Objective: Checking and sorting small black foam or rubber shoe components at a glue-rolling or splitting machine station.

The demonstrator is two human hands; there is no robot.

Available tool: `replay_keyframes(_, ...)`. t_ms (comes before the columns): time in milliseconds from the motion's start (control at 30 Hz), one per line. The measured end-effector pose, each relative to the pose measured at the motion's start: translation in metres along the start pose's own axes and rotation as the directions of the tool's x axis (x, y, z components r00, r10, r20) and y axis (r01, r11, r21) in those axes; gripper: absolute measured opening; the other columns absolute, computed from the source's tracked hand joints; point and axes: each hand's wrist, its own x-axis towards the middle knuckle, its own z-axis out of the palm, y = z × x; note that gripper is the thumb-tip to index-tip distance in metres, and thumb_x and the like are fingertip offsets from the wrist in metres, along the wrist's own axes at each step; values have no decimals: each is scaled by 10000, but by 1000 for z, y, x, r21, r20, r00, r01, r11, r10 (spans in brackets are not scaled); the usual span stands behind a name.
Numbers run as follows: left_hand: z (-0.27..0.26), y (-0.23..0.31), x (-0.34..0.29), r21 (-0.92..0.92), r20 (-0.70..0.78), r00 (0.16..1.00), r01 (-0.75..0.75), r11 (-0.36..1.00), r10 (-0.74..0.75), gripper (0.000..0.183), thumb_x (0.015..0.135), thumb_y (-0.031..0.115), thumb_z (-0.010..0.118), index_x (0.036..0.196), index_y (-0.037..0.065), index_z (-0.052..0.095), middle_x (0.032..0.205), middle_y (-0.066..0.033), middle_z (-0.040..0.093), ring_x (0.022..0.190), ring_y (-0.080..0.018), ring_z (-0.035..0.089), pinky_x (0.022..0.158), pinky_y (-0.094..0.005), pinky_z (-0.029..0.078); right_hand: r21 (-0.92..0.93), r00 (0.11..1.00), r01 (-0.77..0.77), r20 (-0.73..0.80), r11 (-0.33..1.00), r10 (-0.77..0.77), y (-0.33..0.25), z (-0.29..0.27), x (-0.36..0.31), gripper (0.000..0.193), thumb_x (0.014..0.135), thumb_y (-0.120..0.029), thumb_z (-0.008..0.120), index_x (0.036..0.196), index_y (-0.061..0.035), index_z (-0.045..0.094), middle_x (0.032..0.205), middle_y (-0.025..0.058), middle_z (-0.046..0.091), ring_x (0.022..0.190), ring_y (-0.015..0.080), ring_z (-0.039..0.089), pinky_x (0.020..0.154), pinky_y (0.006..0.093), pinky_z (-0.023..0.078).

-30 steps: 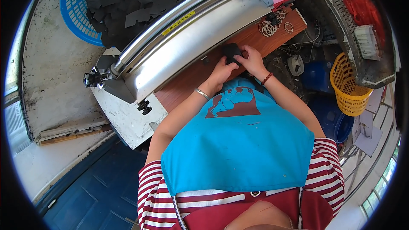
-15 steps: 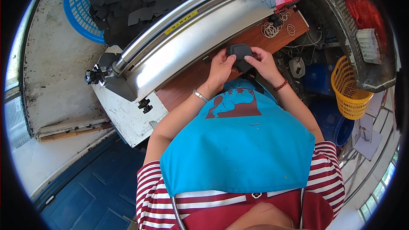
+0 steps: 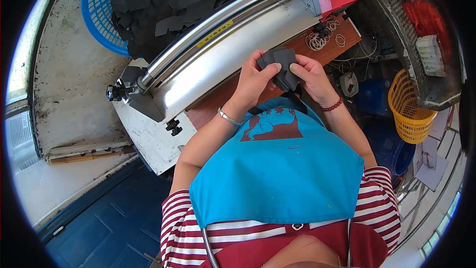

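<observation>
While turned toward a machine on a bench, gripped a fanned stack of black pieces between left hand and right hand, with both thumbs on top. Held the stack between machine and apron. Wore a silver bangle left, red beads right. Had black scraps heaped by a blue basket beyond the machine.

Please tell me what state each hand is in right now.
Left hand: closed, holding the dark pieces from the left.
Right hand: closed, holding the same pieces from the right.
</observation>
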Motion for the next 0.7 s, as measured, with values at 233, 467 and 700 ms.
replay_keyframes(233,8,5,-5,526,-100,845,-403,749,525,276,787,33,683,1008,13,520,897,-46,603,797,-94,571,722,-245,485,-312,940,255,-142,915,-310,1,31,4,386,907,-76,630,1264,33,535,1109,65,649,954,104,615,841,242,500)
replay_keyframes(467,14,33,-17,-462,38,997,-42,886,67,300,836,75,634,1118,8,556,966,-40,623,875,-121,602,809,-275,513,380,999,-33,46,924,17,-8,35,10,298,917,-111,627,1189,7,600,1061,57,664,944,94,612,825,257,508)
replay_keyframes(700,3,13,-4,208,-105,932,-319,925,346,259,870,54,584,1116,-27,579,925,-42,630,832,-102,578,753,-247,486,-444,940,241,-114,863,-321,-14,65,7,272,914,-53,591,1172,34,598,1022,84,685,841,141,655,741,278,525)
